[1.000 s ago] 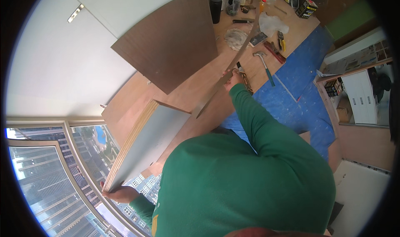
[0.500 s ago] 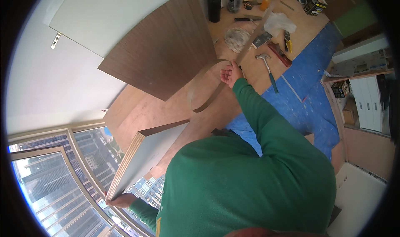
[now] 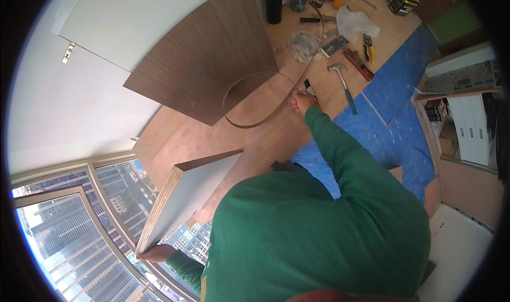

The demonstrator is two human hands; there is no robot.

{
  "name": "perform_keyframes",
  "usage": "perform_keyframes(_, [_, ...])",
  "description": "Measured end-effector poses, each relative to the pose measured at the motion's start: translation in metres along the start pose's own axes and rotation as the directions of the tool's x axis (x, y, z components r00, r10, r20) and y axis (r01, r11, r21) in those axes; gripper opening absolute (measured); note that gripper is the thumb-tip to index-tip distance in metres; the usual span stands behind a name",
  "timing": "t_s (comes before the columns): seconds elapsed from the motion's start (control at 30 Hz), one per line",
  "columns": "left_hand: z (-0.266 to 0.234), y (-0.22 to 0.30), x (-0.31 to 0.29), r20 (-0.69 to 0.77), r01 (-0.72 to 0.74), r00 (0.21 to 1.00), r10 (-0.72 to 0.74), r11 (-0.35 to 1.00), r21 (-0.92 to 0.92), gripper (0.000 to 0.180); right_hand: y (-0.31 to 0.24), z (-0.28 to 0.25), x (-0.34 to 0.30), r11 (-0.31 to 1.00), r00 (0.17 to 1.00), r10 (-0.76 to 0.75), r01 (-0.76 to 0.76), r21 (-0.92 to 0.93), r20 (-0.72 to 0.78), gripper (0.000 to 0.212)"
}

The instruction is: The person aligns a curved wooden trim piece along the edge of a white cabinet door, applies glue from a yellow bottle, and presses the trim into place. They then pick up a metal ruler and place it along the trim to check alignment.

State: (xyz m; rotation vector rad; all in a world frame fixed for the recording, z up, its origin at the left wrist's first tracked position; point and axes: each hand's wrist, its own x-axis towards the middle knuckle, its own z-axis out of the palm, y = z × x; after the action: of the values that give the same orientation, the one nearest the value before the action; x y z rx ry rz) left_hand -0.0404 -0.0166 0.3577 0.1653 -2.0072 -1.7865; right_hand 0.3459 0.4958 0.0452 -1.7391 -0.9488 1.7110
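My left hand (image 3: 155, 253) is closed on the lower corner of a plywood panel (image 3: 199, 193), which stands tilted with its layered edge showing and its pale face toward me. My right hand (image 3: 304, 101) is over the worktable with fingers curled at a thin brown strip of edge banding (image 3: 249, 126); the fingertips are partly hidden. The strip loops over the table and runs on toward the tools at the back. Just beyond that hand lies a tool with a dark end (image 3: 308, 84), partly covered by it.
A wood-grain panel (image 3: 207, 57) leans at the back left. A claw hammer (image 3: 342, 81), a red hand plane (image 3: 358, 64), pliers (image 3: 368, 48), a plastic bag (image 3: 357, 26) and a black bottle (image 3: 273, 4) stand or lie on the table (image 3: 212, 145). Blue sheeting (image 3: 393, 111) covers the floor; windows (image 3: 58, 238) are at left.
My right hand has moved slightly right and toward me. The strip has turned edge-on and its loop has widened leftward. My left hand and the plywood panel have barely moved.
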Motion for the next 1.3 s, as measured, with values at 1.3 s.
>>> perform_keyframes(1.3, [-0.005, -0.003, -0.009, 0.015, -0.203, 0.979, 0.202, 0.976, 0.078, 0.069, 0.003, -0.13, -0.051, 0.794, 0.921, -0.35, 0.194, -0.576, -0.171, 0.035])
